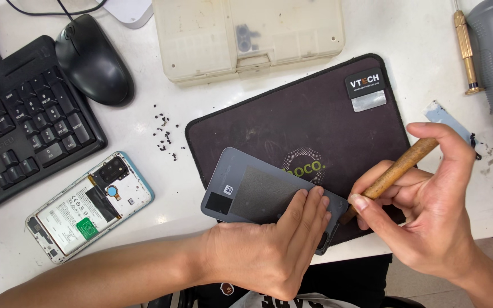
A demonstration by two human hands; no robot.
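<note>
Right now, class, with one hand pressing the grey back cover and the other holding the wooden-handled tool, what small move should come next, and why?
Probably ease the tool tip along the back cover edge. The left hand already pins the cover flat on the dark mat, and the right hand holds the tool pen-style, its tip at the cover's right edge beside the left fingers. The tip itself is partly hidden.

place: pretty clearly a phone repair bench, small shop or workshop desk
giveaway: an opened phone [89,206] lying with its insides showing, plus a detached grey back cover [258,191]
work surface: dark mat [303,122] on a white desk [423,51]
tools around: brass screwdriver [465,48], clear parts box [249,35], loose black bits [165,136]
desk stuff: keyboard [21,122] and mouse [93,60]
</note>
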